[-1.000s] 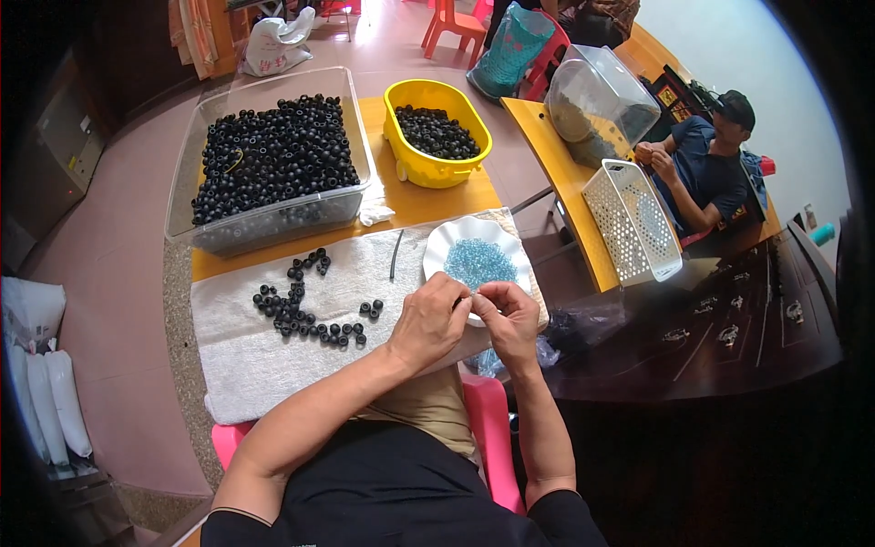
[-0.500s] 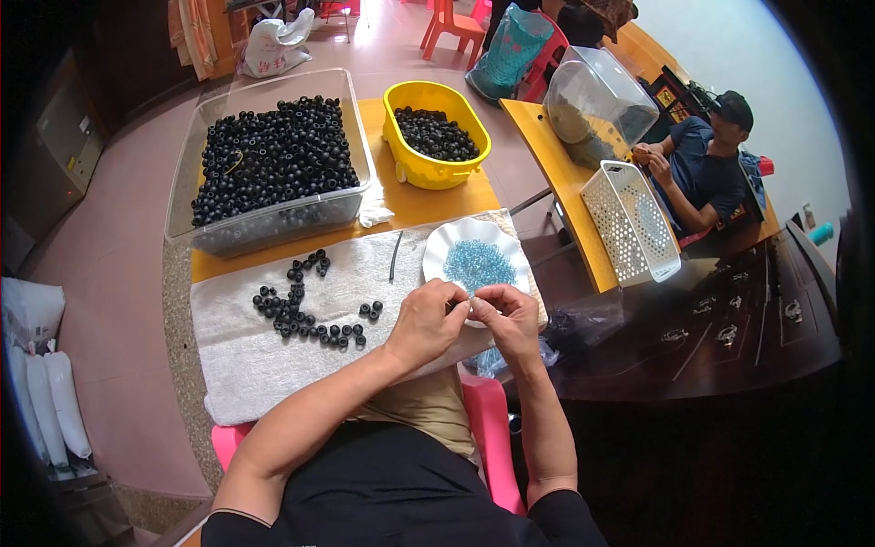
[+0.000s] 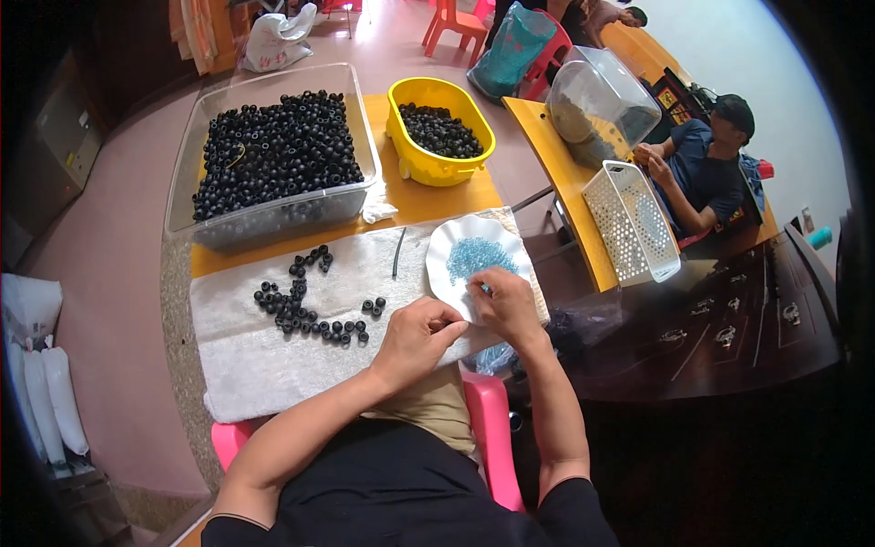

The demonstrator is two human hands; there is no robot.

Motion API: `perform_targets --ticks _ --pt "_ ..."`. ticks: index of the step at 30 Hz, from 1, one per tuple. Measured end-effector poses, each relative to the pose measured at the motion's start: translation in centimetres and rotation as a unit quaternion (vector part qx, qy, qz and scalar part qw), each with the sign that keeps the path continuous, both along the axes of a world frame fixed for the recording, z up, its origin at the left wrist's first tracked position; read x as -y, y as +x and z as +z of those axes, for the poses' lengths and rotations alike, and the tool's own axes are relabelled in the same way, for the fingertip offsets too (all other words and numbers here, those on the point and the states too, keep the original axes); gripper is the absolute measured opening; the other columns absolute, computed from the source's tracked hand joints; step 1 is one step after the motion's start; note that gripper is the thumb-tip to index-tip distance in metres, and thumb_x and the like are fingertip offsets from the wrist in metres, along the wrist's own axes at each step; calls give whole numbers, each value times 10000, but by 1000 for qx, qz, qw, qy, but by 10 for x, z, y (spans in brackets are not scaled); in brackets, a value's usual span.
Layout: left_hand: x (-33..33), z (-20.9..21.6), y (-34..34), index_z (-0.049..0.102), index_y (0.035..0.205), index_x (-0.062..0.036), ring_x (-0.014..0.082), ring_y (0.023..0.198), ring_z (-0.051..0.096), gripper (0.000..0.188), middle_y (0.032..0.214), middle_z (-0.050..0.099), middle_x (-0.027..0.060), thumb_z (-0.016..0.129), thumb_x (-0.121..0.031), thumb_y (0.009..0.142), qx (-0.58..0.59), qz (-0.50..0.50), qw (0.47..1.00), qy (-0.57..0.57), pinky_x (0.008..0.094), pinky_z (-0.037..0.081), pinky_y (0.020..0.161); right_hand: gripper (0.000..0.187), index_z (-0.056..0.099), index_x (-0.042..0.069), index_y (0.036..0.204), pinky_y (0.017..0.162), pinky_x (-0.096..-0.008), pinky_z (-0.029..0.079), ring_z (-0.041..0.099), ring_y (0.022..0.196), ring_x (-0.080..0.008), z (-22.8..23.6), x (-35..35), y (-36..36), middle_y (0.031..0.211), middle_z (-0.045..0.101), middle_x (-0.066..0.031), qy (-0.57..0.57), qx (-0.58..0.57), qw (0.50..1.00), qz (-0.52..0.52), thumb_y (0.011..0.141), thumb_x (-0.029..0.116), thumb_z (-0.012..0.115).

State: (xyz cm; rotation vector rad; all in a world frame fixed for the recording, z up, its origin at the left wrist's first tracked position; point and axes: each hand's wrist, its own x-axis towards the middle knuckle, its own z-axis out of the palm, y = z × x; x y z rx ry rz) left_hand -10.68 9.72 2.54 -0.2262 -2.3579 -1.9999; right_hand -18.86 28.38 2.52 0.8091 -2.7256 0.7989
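Note:
My left hand (image 3: pixel 417 339) is over the towel, thumb and forefinger pinched together beside the plate's near rim. Whatever it holds is too small to make out. My right hand (image 3: pixel 508 308) reaches over the white wavy-edged plate (image 3: pixel 441 258), its fingertips bent together at the near side of a heap of small, clear light-blue beads (image 3: pixel 476 256). Those fingertips are partly hidden, so I cannot see what is between them. On the white towel (image 3: pixel 239 351), left of my hands, lie several loose black round pieces with holes (image 3: pixel 298 290). A short dark rod (image 3: pixel 398 252) lies left of the plate.
Behind the towel stand a clear bin (image 3: pixel 273 214) and a yellow tub (image 3: pixel 428 169), both filled with black pieces. A crumpled white tissue (image 3: pixel 377 211) lies near the bin. At right, a person (image 3: pixel 702 173) sits by another table with a white perforated basket (image 3: pixel 629 228).
My hands were together at the plate's near rim. Now they are apart: the right has moved up to the blue beads, the left slightly down and left.

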Motion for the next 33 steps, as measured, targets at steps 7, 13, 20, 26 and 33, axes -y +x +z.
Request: perform_targets --ticks 7,13,20,26,33 --pt "15 -1 19 690 903 18 101 721 649 95 869 646 54 701 -71 870 32 -2 998 54 232 517 642 166 686 20 929 641 -328 512 659 725 -267 25 -20 6 845 671 -135 13 64 997 -29 775 70 727" --pt "20 5 28 687 886 11 92 721 636 83 866 639 52 701 -70 869 37 4 998 59 233 514 648 174 699 41 928 673 -359 518 659 749 -289 28 -25 17 873 671 -124 90 87 992 -14 781 129 731" --pt "24 3 33 676 876 10 81 725 630 68 874 633 38 696 -55 873 47 -4 996 81 223 510 645 152 720 40 905 748 -400 518 656 827 -336 28 -13 17 888 670 -138 130 88 988 -14 799 148 709" --pt "27 4 36 678 880 5 78 730 627 64 868 626 32 696 -57 877 50 -4 995 91 220 511 646 136 724 31 896 754 -402 514 657 837 -337 32 -4 15 893 673 -141 185 103 977 -13 817 135 690" --pt "29 2 35 684 887 6 78 734 627 72 872 636 35 701 -64 877 64 -9 995 82 221 515 651 115 723 26 873 751 -396 515 659 837 -336 27 -3 14 889 675 -138 149 88 985 -7 815 118 686"
